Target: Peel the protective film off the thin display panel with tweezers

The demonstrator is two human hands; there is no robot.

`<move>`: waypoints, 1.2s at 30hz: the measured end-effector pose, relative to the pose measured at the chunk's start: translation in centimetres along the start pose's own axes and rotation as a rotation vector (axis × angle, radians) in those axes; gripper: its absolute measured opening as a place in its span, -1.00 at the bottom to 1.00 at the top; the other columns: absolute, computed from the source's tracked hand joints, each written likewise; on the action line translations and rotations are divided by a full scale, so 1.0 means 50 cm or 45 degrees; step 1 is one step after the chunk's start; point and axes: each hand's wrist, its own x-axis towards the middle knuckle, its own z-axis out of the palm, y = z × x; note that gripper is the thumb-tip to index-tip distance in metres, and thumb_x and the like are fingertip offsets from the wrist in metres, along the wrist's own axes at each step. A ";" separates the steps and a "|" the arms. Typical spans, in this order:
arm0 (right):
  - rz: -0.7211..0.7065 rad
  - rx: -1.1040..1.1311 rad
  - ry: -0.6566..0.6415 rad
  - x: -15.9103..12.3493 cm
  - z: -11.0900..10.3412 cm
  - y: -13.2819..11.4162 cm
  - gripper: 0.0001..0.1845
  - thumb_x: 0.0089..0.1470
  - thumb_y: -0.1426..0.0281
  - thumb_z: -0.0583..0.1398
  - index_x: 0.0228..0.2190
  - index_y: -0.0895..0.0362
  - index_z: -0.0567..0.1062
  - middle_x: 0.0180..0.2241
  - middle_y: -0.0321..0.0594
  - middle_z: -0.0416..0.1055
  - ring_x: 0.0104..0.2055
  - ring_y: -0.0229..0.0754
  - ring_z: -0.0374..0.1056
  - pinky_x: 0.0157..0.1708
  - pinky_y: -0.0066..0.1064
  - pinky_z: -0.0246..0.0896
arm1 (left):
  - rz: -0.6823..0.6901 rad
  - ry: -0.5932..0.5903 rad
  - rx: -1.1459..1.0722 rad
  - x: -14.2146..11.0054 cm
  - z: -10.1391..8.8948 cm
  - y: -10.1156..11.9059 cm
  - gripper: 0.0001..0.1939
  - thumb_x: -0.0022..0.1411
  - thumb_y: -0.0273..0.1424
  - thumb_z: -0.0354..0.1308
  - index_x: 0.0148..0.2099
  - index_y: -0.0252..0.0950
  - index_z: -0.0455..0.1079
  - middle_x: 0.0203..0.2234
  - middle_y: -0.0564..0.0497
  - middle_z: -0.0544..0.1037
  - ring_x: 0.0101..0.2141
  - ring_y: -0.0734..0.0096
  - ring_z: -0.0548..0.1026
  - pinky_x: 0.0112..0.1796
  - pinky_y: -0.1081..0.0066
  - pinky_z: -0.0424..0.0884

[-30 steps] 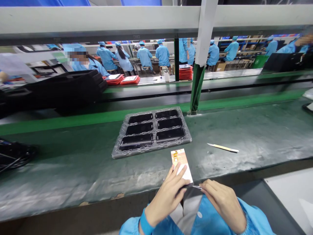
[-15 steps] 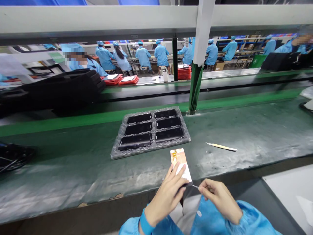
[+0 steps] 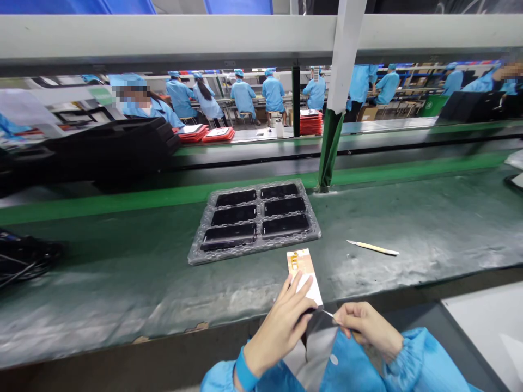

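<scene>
A white-backed phone screen with an orange flex cable at its far end lies at the bench's front edge. Spread over it, the fingers of my left hand hold it down, with the index finger along its near edge. My right hand pinches a thin knife whose pale metal tip meets or nearly meets the screen's near right corner. Most of the handle is hidden by the fingers. Beyond lies a clear plastic tray bearing several dark phone screens.
A second, yellow-handled knife lies to the right on the green bench. A post rises behind the tray. Dark cables lie at far left. Across the conveyor are black trays, red stacks and several people in blue.
My right hand has turned slightly, showing more of the tool's handle end, while its tip stays by the near corner. My left hand keeps its hold. Far back, a person now stands behind the post.
</scene>
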 end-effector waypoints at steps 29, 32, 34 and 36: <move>-0.817 -1.123 0.368 -0.046 0.012 0.019 -0.59 0.35 0.17 -0.08 -0.44 0.03 0.37 -0.45 -0.28 0.41 -0.44 -0.20 0.41 -0.45 -0.42 0.14 | 0.063 -0.001 0.100 -0.010 0.017 -0.010 -0.46 0.27 -0.70 0.01 0.17 -0.07 0.35 0.42 -0.02 -0.03 0.37 -0.04 -0.07 0.26 -0.26 0.08; -0.729 -0.981 0.285 -0.039 0.005 0.011 -0.59 0.32 0.13 -0.01 -0.48 0.05 0.36 -0.53 -0.33 0.37 -0.48 -0.23 0.34 -0.45 -0.43 0.12 | 0.005 0.054 0.021 -0.010 0.018 -0.012 -0.41 0.36 -0.59 -0.02 0.37 -0.16 0.04 0.38 -0.11 0.11 0.38 0.10 -0.04 0.29 -0.13 0.09; -0.562 -0.766 0.195 -0.030 0.002 0.004 -0.57 0.24 0.04 0.06 -0.52 0.06 0.34 -0.61 -0.38 0.28 -0.57 -0.28 0.23 -0.52 -0.45 0.06 | -0.011 0.088 -0.030 -0.011 0.017 -0.014 -0.35 0.40 -0.53 -0.03 0.43 -0.22 -0.17 0.36 -0.15 0.15 0.38 0.16 -0.04 0.31 -0.07 0.09; -0.350 -0.503 0.085 -0.020 0.002 0.000 -0.51 0.10 -0.09 0.13 -0.54 0.06 0.31 -0.68 -0.46 0.18 -0.68 -0.36 0.06 -0.63 -0.47 -0.06 | 0.006 0.079 -0.056 -0.011 0.014 -0.017 -0.36 0.41 -0.51 -0.04 0.43 -0.21 -0.19 0.35 -0.15 0.17 0.38 0.16 -0.04 0.31 -0.08 0.07</move>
